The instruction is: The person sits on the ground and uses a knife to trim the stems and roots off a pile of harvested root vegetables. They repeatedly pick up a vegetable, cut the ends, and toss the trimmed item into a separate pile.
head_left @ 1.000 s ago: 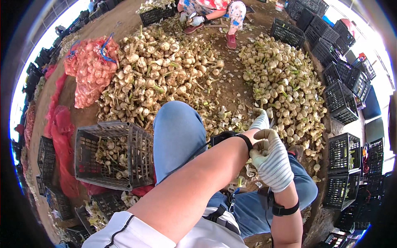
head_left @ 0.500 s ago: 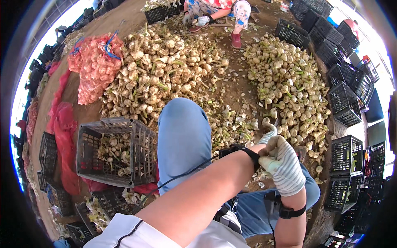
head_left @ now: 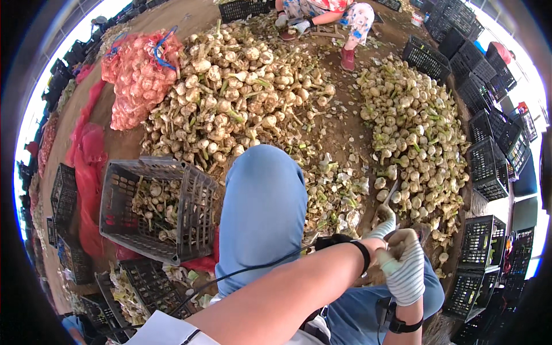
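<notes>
My left arm crosses in front of my body to the right. My left hand [head_left: 384,221], in a striped work glove, is closed round a tool whose narrow, pointed metal blade [head_left: 393,192] sticks out; its handle is hidden. At the left wrist my right hand [head_left: 403,265], gloved the same way, has its fingers closed by the left glove's cuff [head_left: 382,230]. Just beyond both hands lies a heap of trimmed garlic bulbs [head_left: 415,135]. A larger heap of garlic with stems [head_left: 230,92] spreads ahead of my raised knee.
To my left a tilted black crate [head_left: 198,215] holds some garlic. Behind it stands a full red mesh sack [head_left: 141,77], with loose red netting [head_left: 89,161] beside it. Stacked crates [head_left: 483,244] line the right side. Another person [head_left: 322,17] sits working at the far end.
The view has shifted slightly, moving the heaps right in the picture. My hands have moved a little toward me, and the blade shows more clearly. The right hand stays at the left wrist.
</notes>
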### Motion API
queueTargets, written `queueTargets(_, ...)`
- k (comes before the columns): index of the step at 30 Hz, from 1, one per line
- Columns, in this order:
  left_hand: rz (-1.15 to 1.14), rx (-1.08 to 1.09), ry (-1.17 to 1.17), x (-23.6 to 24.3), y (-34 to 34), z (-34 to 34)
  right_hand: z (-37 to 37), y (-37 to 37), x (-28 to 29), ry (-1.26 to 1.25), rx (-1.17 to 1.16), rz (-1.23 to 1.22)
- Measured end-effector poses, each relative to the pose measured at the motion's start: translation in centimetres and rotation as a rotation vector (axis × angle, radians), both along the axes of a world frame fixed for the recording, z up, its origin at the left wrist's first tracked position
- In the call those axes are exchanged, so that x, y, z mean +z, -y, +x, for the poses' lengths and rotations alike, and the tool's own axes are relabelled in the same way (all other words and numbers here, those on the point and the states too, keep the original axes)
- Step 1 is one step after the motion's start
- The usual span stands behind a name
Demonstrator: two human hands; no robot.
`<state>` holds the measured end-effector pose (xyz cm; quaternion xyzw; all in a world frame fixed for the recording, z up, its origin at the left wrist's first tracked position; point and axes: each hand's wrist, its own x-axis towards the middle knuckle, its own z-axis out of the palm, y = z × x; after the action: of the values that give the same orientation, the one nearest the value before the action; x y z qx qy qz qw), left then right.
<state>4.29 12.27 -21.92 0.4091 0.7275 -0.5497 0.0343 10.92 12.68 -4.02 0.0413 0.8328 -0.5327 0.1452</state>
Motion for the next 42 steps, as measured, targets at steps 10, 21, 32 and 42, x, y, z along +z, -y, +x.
queueTargets(10, -0.156, -0.353, 0.177, 1.3, -0.7, 5.9, -5.9, -1.8, -7.3, -0.06, -0.021, 0.033)
queueTargets(21, 0.018, -0.752, 0.459, 9.4, 3.7, 11.4, -7.5, -2.6, -5.3, 0.216, 0.168, -0.049)
queueTargets(32, 0.35, -0.834, 0.842, 13.4, 6.4, 12.2, -6.6, -1.9, -5.4, 0.245, 0.406, -0.001)
queueTargets(42, 0.443, -0.6, 1.113, 15.0, 7.9, 11.8, -4.9, 1.9, -6.5, 0.243, 0.952, -0.257)
